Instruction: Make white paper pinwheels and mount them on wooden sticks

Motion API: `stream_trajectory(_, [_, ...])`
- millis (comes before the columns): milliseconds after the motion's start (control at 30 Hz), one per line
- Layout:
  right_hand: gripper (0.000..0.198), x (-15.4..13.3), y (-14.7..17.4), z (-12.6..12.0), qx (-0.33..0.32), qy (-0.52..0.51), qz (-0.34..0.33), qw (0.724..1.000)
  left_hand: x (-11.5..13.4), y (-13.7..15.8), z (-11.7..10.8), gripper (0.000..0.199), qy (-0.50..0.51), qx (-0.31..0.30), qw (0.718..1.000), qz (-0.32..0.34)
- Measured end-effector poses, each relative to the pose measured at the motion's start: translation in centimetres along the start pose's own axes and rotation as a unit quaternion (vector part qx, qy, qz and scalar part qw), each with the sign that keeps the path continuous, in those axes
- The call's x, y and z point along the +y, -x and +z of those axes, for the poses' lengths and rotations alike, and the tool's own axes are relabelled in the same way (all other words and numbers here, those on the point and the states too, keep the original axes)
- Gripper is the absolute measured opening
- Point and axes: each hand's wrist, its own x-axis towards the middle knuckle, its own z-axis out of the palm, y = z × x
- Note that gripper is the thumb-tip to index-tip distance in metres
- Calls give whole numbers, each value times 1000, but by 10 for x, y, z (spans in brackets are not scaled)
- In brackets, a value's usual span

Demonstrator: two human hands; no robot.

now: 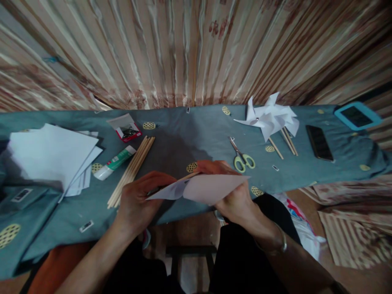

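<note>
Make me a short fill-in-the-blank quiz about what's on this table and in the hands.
1. Both hands, left hand and right hand, hold a folded sheet of ____.
2. The scissors have ____ handles.
3. The glue tube lies between the paper stack and the bundle of wooden ____.
4. The finished pinwheels are ____ in colour.

Missing words: paper; yellow-green; sticks; white

Legible text: none. Glue tube (114, 163), near left: green band, print too blurred to read. Small box (126, 128), far left: red edge, no lettering made out. Small tags on the cloth (190, 130): marks too small to read.
</note>
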Motion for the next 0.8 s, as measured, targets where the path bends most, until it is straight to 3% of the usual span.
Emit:
stream_trajectory(133, [34, 10, -4, 2, -29, -6, 16, 999, -8, -2, -1, 14, -15, -28, 999, 9])
stream_trajectory(367, [40, 25, -11, -2, -37, -103, 148, 983, -22, -7, -4, 19, -37, -26, 999, 8])
stream_trajectory(600, [35, 38, -15, -3, -50, -117, 195, 973, -30, -12, -2, 18, -54, -27, 998, -16])
stream_trajectory(800, [48, 42, -18, -3, -20, -178, 217, 960, -39, -14, 2, 18, -39, -10, 998, -43])
